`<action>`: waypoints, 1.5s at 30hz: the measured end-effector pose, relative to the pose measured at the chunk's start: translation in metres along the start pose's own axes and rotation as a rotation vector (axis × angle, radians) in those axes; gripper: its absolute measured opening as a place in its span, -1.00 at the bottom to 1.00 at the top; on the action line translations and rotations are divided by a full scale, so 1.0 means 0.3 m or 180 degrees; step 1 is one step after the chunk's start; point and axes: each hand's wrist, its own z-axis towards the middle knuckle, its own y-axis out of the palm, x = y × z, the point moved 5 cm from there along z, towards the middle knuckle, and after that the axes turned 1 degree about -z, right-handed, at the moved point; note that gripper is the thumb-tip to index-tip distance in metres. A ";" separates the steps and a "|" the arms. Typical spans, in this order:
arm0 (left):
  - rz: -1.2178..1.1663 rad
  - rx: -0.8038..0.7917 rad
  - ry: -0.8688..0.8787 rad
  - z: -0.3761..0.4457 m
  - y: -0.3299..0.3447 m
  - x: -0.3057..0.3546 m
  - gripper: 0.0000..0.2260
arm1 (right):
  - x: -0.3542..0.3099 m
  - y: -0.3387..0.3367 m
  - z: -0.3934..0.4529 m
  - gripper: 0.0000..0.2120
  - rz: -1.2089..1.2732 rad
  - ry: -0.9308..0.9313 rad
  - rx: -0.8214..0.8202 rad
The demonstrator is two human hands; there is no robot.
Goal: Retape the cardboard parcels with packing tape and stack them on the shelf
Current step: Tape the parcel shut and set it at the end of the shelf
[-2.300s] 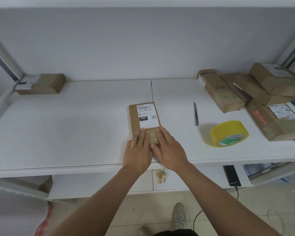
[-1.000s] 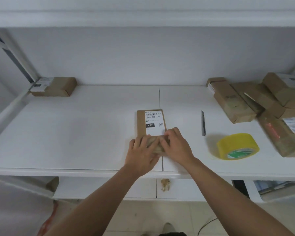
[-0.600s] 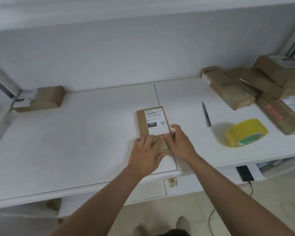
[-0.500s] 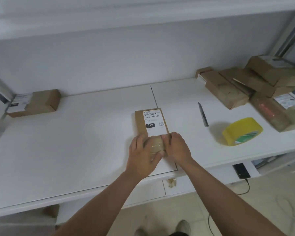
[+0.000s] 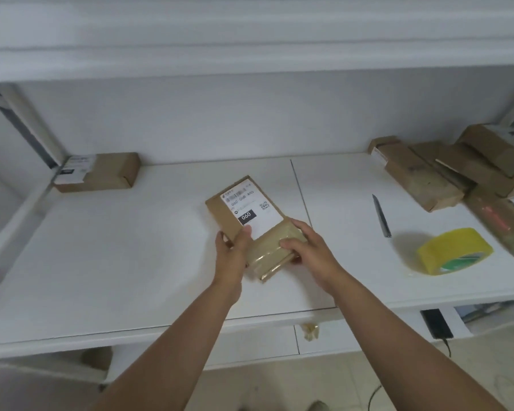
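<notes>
At the far left of the white shelf board (image 5: 131, 247) a small brown cardboard box with a white label (image 5: 98, 172) sits against the corner. Your left hand (image 5: 231, 256) pinches the near-left edge of the flat brown cardboard parcel with the white shipping label (image 5: 251, 223), thumb on top. Its long axis runs from near right to far left, pointing roughly at that corner box. Your right hand (image 5: 307, 250) wraps its taped near end. The yellow roll of packing tape (image 5: 454, 250) lies well to the right.

Brown cardboard parcel pile (image 5: 493, 173) at the white shelf's (image 5: 101, 262) right end: cut off by picture edge. White label (image 5: 251, 207) on the held brown cardboard parcel (image 5: 247, 221): barcode line blurred, unreadable.
</notes>
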 end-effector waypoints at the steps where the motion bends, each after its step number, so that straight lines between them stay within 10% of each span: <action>1: -0.0124 0.0012 -0.0099 0.009 -0.013 0.004 -0.51 | -0.001 0.005 0.012 -0.60 -0.0040 0.0019 -0.0035; 13: -0.0415 0.0856 -0.0184 -0.014 -0.052 -0.008 -0.66 | 0.013 0.087 0.079 -0.68 -0.0164 0.0260 0.0681; 25: -0.1081 0.1116 -0.0207 -0.044 -0.034 0.010 -0.56 | 0.031 0.100 0.140 -0.63 0.0061 0.0701 0.0216; 33: -0.1536 0.1432 -0.0275 -0.048 -0.159 0.005 -0.56 | 0.032 0.237 0.087 -0.21 0.0185 0.0893 -0.0741; 40: -0.1610 0.1500 -0.0380 0.017 -0.403 0.055 -0.51 | -0.018 0.485 0.081 -0.27 -0.2790 -0.1626 -0.0748; 45: -0.1428 0.1052 -0.0552 0.056 -0.661 0.161 -0.77 | -0.010 0.783 0.118 -0.37 -0.3554 -0.1855 -0.0742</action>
